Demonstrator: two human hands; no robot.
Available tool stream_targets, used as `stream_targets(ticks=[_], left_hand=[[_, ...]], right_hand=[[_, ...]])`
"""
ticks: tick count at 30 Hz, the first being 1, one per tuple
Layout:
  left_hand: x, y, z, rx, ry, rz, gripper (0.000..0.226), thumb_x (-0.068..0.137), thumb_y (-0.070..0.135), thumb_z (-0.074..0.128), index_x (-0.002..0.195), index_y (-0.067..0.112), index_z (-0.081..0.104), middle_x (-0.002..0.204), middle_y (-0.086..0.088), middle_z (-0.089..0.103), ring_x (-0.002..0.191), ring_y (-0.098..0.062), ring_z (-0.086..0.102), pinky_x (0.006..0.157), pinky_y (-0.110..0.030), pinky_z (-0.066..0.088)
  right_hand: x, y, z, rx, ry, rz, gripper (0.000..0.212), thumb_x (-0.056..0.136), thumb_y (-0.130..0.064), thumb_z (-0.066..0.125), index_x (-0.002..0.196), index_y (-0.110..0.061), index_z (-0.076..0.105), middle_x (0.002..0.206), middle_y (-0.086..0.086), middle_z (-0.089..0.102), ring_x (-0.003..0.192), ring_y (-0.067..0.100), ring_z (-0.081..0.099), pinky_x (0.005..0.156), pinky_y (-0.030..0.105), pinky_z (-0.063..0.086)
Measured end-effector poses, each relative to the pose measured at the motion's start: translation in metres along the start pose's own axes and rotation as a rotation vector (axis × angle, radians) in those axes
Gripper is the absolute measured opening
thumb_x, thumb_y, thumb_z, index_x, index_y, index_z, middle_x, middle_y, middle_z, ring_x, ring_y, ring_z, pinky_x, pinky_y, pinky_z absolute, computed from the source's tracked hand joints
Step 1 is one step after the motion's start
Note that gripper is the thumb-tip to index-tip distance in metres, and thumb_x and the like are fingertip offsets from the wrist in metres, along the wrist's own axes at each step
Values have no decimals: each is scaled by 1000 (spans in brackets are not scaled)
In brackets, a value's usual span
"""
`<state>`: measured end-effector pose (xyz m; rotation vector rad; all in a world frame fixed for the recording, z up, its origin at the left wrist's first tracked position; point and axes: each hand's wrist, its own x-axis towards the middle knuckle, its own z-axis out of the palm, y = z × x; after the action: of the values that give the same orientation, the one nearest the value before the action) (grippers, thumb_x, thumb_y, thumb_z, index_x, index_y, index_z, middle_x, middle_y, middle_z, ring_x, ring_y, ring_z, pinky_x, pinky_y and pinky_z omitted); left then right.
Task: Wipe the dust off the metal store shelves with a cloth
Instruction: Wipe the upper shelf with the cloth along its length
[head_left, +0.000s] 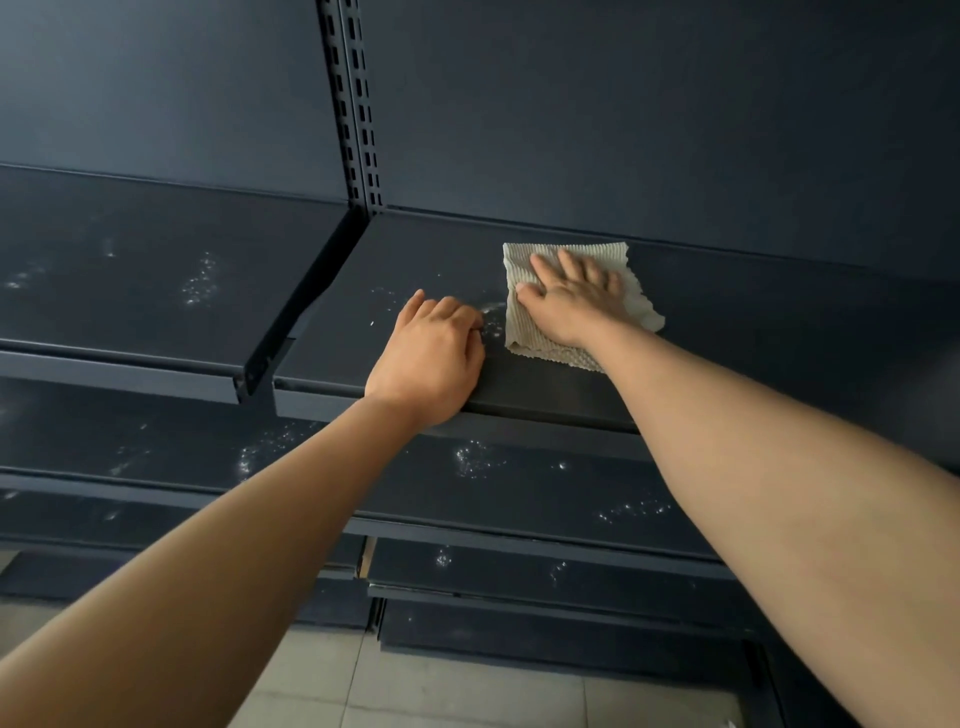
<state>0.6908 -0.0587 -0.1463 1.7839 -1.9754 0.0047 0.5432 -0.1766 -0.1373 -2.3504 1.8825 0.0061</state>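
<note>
Head view looks down on a cloth (524, 332) — pale, ribbed, with wavy edges — lying flat on the top shelf (727, 322) of the right-hand bay, a little back from the front lip and near the rear wall. Right hand (569, 301) lies palm-down on the cloth, its fingers (582, 267) stretched out and slightly spread toward the back panel (649, 114), pressing the fabric flat rather than gripping it; the cloth shows on all sides of the hand. Left hand (428, 358) rests just beside the cloth's left edge, near it but apart, on the same shelf at the front lip, its fingers curled under into a loose fist with nothing in them, the wrist hanging past the edge. White dust specks (493, 312) lie on the shelf between the two hands and to the left of the left hand. Both bare forearms reach up from the bottom corners. A slotted upright (353, 104) divides the dark blue-grey shelving into two bays; the left bay's shelf (130, 270) sits next to the right one and carries scattered white specks. Lower shelves (519, 483) step out below — each dotted with more white dust. Pale floor tiles (457, 686) show at the bottom.
</note>
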Motion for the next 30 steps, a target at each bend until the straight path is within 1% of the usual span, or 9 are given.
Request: stream_targets(ticks=[6,9,12,14,18,22,25,28,30], left_hand=[[-1,0,-1,-24,6,4,31,95,18,36,114,8,58,113,-10,60,108,-28,50,116,-36,17],[-4,0,-2,-36,53,10,30,93,15,37,112,6,58,112,-12,61,108,-30,51,116,-36,19],[-9,-1,-3,-42,119,22,28,90,11,39,106,3,60,106,-14,62,105,-32,53,114,-36,23],[-12,-1,-4,-48,132,42,27,90,9,38,104,2,60,103,-15,62,103,-33,54,113,-37,24],[-17,-4,-8,-57,116,87,28,90,7,39,109,1,59,106,-16,62,105,-33,53,114,-37,21],[-26,-24,-14,-41,122,116,28,90,6,39,110,1,59,106,-15,62,105,-33,54,116,-39,20],[-28,-42,-21,-24,107,93,28,91,7,39,111,1,58,108,-15,61,108,-33,52,116,-39,18],[-24,-56,-28,-10,57,55,30,92,8,38,116,2,56,115,-15,59,114,-32,49,116,-39,16],[-19,-61,-29,-17,7,33,32,94,10,37,119,3,53,120,-15,56,117,-31,47,116,-39,17]], right_hand=[[-29,-5,4,25,-5,-8,59,96,-56,10,151,-36,-1,160,-1,-9,146,26,-10,116,48,-6],[-50,-6,6,34,3,-1,59,96,-56,10,150,-37,-1,160,-3,-8,146,25,-10,116,48,-6],[-72,-4,8,45,8,17,58,96,-56,11,150,-37,-1,160,-4,-7,146,23,-9,117,47,-5],[-88,-1,9,51,8,34,58,96,-56,11,150,-37,-1,160,-5,-7,146,22,-9,117,46,-5],[-114,6,10,47,28,73,57,97,-55,10,150,-37,1,160,-6,-5,147,19,-8,118,44,-4],[-121,-8,13,6,42,137,58,96,-54,9,151,-35,0,160,-4,-5,147,23,-7,118,46,-2],[-118,-22,14,-1,51,158,59,96,-54,11,151,-35,2,160,-2,-2,146,26,-5,117,49,-1],[-112,-27,12,0,48,171,59,94,-55,13,150,-37,3,160,0,-2,146,27,-4,116,51,0],[-107,-27,9,22,31,170,60,94,-58,16,150,-39,4,160,1,-7,146,29,-9,116,52,-3]])
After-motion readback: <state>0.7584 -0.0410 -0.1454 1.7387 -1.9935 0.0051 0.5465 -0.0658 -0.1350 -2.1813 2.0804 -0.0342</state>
